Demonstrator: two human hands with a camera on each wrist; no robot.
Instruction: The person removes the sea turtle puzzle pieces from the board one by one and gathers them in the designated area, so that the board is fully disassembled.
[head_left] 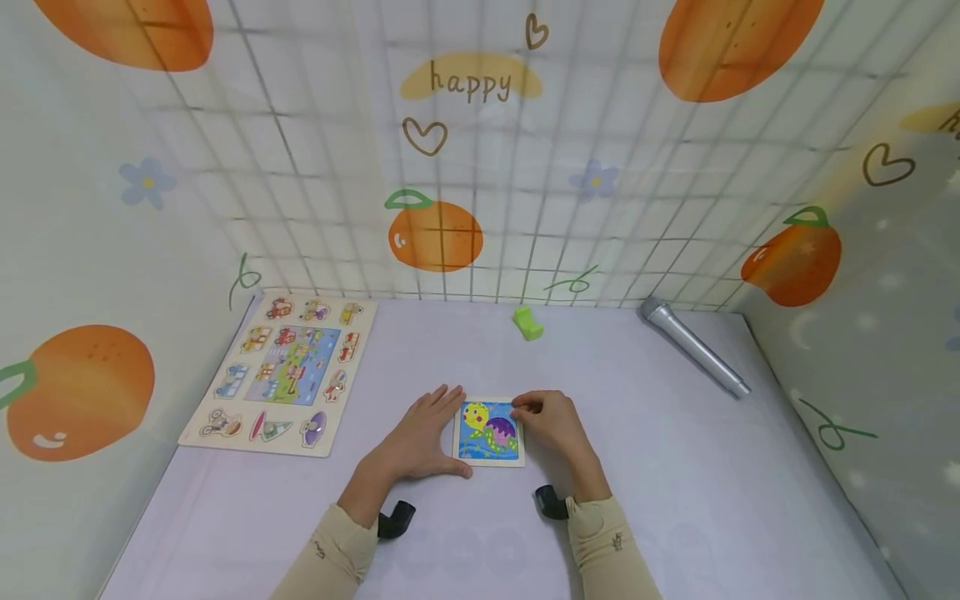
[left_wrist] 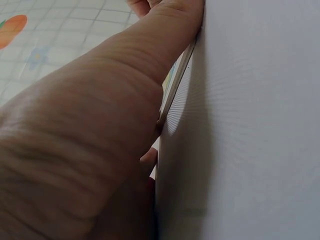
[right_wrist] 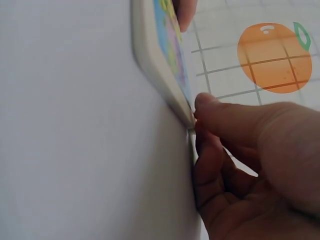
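A small square turtle puzzle [head_left: 488, 432] in a pale wooden frame lies flat on the white table, with a yellow and purple turtle on blue. My left hand [head_left: 424, 437] lies along its left side, fingers spread, the thumb near the lower left corner. In the left wrist view the thumb [left_wrist: 150, 55] reaches along the frame's edge. At the upper right corner my right hand [head_left: 553, 425] has its fingers curled, pinching the edge between thumb and index finger. The right wrist view shows the thumb [right_wrist: 227, 117] at that corner of the puzzle [right_wrist: 162, 80]. Both sleeves are beige.
A large wooden vehicle puzzle board [head_left: 352, 392] lies at the left. Near the back edge sits a small green block [head_left: 528, 323]. A silver microphone [head_left: 693, 347] rests at the back right. Curtains printed with oranges [head_left: 435, 237] hang behind and at both sides.
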